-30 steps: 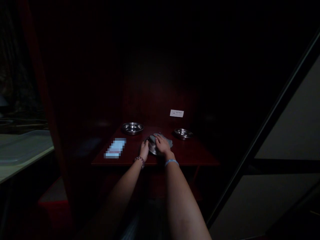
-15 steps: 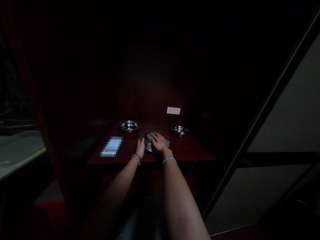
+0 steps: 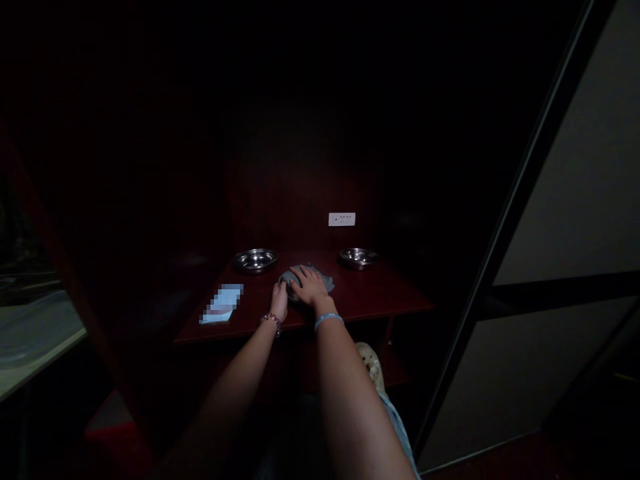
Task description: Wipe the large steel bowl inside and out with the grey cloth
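Note:
In the middle of the dark red shelf, a metal bowl sits mostly covered by a grey cloth. My left hand is closed on the bowl's left edge, its thumb on top. Over the cloth, my right hand holds it against the bowl with its fingers spread across the top. Much of the bowl's surface is hidden under the cloth and hand. Behind it stand two shiny metal bowls, the left one and the right one, both facing up.
A phone-like item, blurred out, lies at the shelf's left front. A white power socket is on the back wall. Below the shelf edge shows a pale clog. A light-coloured tabletop stands at far left.
My right hand and the cloth have shifted left over the bowl, covering its bare metal. The view has turned slightly, and the clog has come into sight.

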`<move>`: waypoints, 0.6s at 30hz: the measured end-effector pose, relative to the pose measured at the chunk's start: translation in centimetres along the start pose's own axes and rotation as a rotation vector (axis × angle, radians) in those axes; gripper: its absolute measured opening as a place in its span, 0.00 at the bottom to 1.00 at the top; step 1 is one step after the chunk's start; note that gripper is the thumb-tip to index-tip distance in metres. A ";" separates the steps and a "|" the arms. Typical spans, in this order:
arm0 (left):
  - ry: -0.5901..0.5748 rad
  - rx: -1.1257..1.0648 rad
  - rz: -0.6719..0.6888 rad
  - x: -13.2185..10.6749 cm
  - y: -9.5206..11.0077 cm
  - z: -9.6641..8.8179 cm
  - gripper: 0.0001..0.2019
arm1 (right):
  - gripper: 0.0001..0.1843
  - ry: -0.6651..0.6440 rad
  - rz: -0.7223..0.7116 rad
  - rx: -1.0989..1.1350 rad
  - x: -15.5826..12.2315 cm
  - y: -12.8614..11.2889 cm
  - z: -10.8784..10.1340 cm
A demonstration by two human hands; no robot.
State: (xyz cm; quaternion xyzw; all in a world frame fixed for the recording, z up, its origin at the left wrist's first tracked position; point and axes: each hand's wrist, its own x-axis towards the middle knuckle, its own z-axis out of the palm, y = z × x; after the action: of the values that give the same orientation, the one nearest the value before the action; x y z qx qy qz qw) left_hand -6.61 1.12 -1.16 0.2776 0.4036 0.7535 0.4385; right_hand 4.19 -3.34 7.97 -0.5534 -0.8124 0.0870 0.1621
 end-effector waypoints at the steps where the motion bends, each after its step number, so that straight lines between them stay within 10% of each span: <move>1: -0.004 0.010 -0.005 -0.1 0.2 0.0 0.10 | 0.34 0.000 -0.005 0.007 0.0 0.1 0.0; 12: -0.003 0.068 -0.010 0.4 0.6 -0.4 0.09 | 0.36 -0.035 0.459 0.086 0.2 1.4 -0.1; 18: 0.023 -0.006 -0.027 0.2 0.7 -0.4 0.05 | 0.35 -0.075 0.145 0.105 0.5 -1.2 0.2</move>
State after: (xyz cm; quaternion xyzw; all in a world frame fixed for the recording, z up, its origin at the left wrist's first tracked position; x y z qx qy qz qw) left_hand -7.34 0.90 -0.76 0.2622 0.4099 0.7519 0.4448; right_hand 2.93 -3.35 8.19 -0.5979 -0.7699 0.1615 0.1537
